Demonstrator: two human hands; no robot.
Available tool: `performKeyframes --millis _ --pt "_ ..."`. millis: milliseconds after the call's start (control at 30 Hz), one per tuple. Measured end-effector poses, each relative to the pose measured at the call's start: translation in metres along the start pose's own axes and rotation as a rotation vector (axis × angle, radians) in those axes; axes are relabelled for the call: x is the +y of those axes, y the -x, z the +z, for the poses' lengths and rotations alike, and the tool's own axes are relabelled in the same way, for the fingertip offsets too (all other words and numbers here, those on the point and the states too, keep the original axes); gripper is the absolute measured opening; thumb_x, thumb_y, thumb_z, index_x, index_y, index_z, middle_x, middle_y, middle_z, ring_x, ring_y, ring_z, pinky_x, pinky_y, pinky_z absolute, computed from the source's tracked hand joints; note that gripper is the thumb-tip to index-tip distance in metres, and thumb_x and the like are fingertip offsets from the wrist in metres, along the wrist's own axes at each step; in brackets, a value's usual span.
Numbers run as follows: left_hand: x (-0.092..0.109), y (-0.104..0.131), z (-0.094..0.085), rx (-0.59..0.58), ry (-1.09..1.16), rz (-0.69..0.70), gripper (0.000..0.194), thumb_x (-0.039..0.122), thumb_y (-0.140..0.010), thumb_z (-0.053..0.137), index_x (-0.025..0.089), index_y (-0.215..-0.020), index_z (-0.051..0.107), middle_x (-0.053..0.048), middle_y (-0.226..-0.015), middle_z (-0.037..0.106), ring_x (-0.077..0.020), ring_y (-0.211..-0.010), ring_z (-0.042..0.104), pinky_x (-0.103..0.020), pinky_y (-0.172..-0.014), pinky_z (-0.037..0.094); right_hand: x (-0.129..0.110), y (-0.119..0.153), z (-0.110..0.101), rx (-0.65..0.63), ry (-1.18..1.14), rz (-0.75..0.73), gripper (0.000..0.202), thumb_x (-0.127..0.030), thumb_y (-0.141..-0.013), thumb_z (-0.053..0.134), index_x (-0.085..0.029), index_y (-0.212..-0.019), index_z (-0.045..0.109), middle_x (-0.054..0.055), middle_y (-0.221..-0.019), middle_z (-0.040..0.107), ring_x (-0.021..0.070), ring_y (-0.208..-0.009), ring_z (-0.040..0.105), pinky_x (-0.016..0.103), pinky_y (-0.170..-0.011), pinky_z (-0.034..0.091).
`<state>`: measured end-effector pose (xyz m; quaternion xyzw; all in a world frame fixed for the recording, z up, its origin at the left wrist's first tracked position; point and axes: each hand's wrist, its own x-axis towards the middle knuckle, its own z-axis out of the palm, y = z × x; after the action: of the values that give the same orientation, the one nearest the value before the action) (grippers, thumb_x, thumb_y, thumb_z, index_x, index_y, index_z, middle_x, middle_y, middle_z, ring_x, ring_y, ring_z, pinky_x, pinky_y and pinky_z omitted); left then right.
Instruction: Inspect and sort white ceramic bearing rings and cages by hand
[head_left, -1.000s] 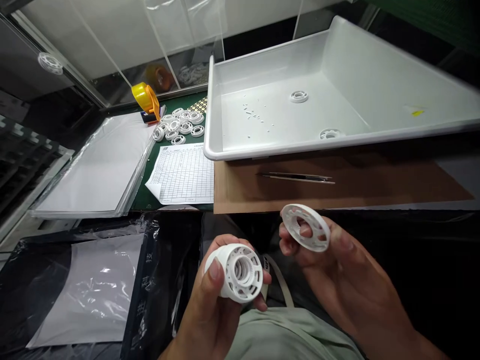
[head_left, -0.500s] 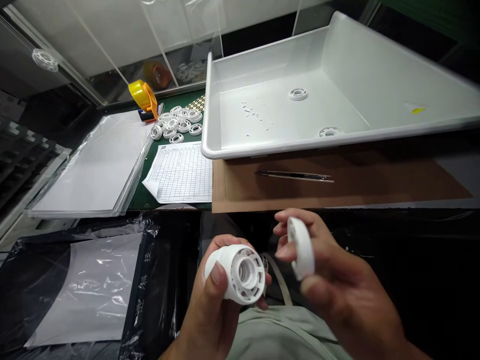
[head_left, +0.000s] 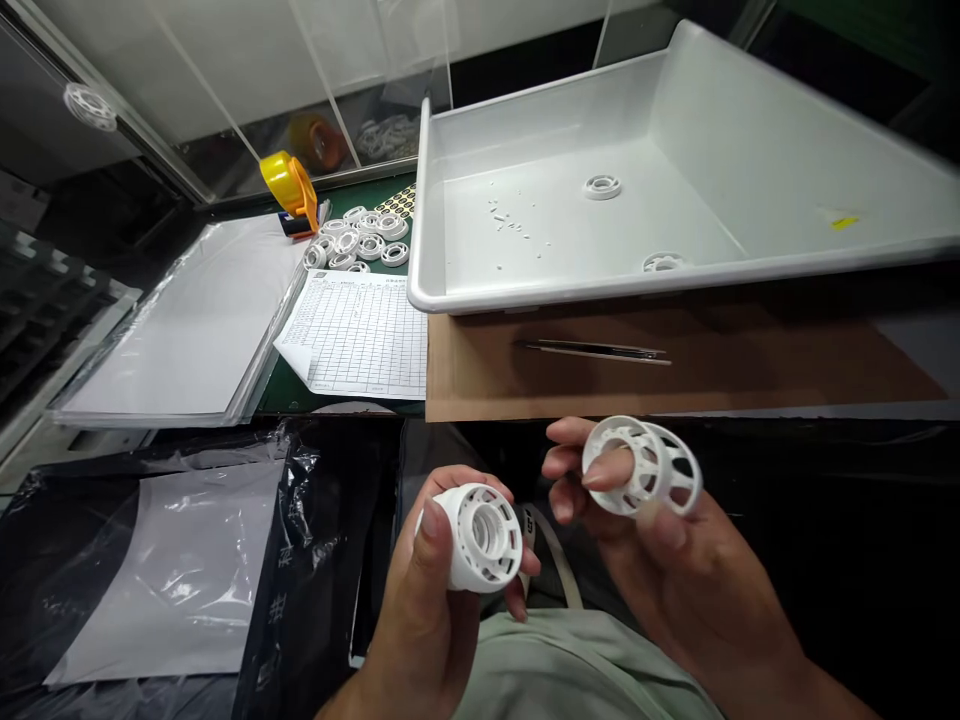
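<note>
Gripping stacked rings (head_left: 480, 537) left, cage ring (head_left: 643, 466) right.

Bright overhead light glares off the white tray (head_left: 757, 130); the lap lies dark, edges warp outward.

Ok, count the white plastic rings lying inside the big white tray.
2: one white plastic ring mid-floor of the big white tray, another against its near wall, partly hidden.
</note>
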<state>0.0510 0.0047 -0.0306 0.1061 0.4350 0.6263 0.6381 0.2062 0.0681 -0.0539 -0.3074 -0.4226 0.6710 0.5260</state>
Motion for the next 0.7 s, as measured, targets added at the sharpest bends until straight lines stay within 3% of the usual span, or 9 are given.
performKeyframes --millis 100,233,400,500,633,700 --pt "0.001 0.002 0.001 -0.005 -0.011 0.006 0.045 0.064 -0.086 0.079 0.022 -0.102 0.077 -0.003 -0.101 0.073 -0.015 -0.069 0.072 -0.018 -0.048 0.056 -0.003 0.005 0.003 -0.045 0.197 -0.072 0.022 -0.055 -0.093 0.082 -0.034 -0.097 0.082 0.0 -0.126 0.067 0.0144 -0.1 0.068 0.017 -0.089 0.06" --pt "0.002 0.004 0.0 0.002 -0.057 -0.024 0.054 0.071 -0.081 0.08 0.021 -0.1 0.075 -0.002 -0.096 0.07 -0.0141 -0.069 0.069 -0.019 -0.052 0.055 -0.008 0.008 0.007 -0.175 0.476 -0.276 0.021 -0.05 -0.098 0.079 -0.03 -0.101 0.08 0.003 -0.124 0.064 0.016 -0.107 0.067 0.019 -0.098 0.059" --pt "0.0 0.007 0.001 0.025 -0.134 -0.006 0.062 0.075 -0.079 0.08 0.019 -0.102 0.071 -0.004 -0.089 0.071 -0.0147 -0.076 0.066 -0.022 -0.069 0.055 -0.004 0.009 0.012 -0.334 0.573 -0.465 0.019 -0.036 -0.099 0.078 -0.018 -0.106 0.08 0.012 -0.123 0.062 0.0213 -0.108 0.069 0.025 -0.095 0.062" --pt "-0.001 0.006 0.001 0.027 -0.097 -0.031 0.058 0.072 -0.083 0.077 0.018 -0.102 0.069 -0.004 -0.086 0.071 -0.0138 -0.067 0.065 -0.022 -0.059 0.054 -0.001 0.009 0.011 -0.339 0.512 -0.331 0.02 -0.039 -0.098 0.079 -0.019 -0.095 0.082 0.012 -0.119 0.064 0.0237 -0.102 0.071 0.031 -0.09 0.065" --pt "0.0 0.002 -0.002 0.001 -0.018 -0.042 0.048 0.066 -0.092 0.071 0.018 -0.098 0.072 -0.002 -0.096 0.071 -0.0116 -0.058 0.066 -0.018 -0.043 0.051 0.001 0.003 0.003 -0.05 0.062 -0.086 0.027 -0.054 -0.09 0.084 -0.028 -0.094 0.083 0.007 -0.126 0.068 0.0229 -0.099 0.07 0.03 -0.086 0.066" --pt "0.0 0.001 -0.003 -0.017 -0.003 -0.04 0.048 0.066 -0.094 0.069 0.018 -0.098 0.074 -0.003 -0.1 0.071 -0.0108 -0.057 0.067 -0.017 -0.044 0.053 0.002 -0.001 -0.001 -0.015 -0.102 -0.05 0.024 -0.053 -0.089 0.085 -0.031 -0.099 0.083 0.003 -0.128 0.069 0.0201 -0.102 0.069 0.025 -0.086 0.065"
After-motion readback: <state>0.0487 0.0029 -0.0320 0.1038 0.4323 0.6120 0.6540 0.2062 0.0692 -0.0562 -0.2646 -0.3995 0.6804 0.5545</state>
